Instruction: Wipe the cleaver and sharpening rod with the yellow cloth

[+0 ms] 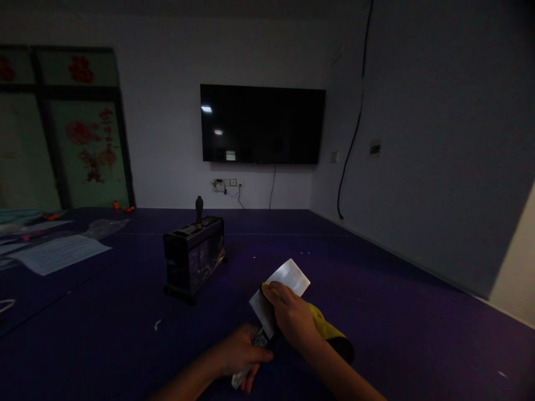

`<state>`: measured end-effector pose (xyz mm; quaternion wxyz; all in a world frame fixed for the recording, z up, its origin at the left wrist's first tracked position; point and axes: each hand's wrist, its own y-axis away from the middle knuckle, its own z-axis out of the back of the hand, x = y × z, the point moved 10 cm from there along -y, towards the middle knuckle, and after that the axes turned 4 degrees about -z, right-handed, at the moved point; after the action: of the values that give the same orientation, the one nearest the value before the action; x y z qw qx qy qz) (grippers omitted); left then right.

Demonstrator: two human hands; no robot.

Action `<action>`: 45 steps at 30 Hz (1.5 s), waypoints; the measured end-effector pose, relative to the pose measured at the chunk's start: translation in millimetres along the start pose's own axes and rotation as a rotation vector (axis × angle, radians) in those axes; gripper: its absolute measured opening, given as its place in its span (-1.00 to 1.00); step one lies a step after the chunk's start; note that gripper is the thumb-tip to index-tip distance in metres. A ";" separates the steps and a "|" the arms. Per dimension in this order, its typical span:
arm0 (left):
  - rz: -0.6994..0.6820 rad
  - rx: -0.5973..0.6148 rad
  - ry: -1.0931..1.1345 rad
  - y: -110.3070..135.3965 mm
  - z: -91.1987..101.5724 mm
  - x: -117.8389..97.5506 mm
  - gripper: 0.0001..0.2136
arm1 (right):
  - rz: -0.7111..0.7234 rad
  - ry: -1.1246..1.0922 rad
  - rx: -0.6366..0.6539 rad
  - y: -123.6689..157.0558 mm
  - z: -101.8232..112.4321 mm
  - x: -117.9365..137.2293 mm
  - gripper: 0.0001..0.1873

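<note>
A dark purple desk (pixel 397 301) spreads wide and flat, with a thin pale line running across its far part. On it, left of the middle, stands a glossy black holder (pixel 179 267) — a dark handle (pixel 199 210) juts upright from its top. Farther left lie a printed sheet (pixel 58 255) and, just beyond it, crumpled clear plastic (pixel 106 226). A small white scrap (pixel 157 324) lies nearer the front — another pale fleck (pixel 502 374) sits far right.

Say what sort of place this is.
Probably a living room or small office, can't tell which: a TV on the wall, a door with red decals, a broad purple tabletop.
</note>
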<state>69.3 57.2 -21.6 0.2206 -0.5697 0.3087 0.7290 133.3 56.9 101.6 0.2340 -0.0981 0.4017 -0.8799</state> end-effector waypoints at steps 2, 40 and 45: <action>0.010 0.001 -0.025 0.3 -0.6 -0.3 -0.73 | 0.039 -0.005 0.014 1.2 -1.5 6.3 -0.55; -0.009 0.071 -0.003 2.4 -5.6 -8.1 -0.70 | -0.099 0.015 -0.055 2.7 4.2 -44.7 -0.54; -0.030 0.055 0.014 2.5 -3.8 -5.8 -0.69 | -0.263 0.032 -0.084 4.0 11.7 -80.0 -0.57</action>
<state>71.7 52.9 -16.2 0.2450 -0.5730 0.3214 0.7130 208.6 86.1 107.5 0.1058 -0.1455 0.4256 -0.8869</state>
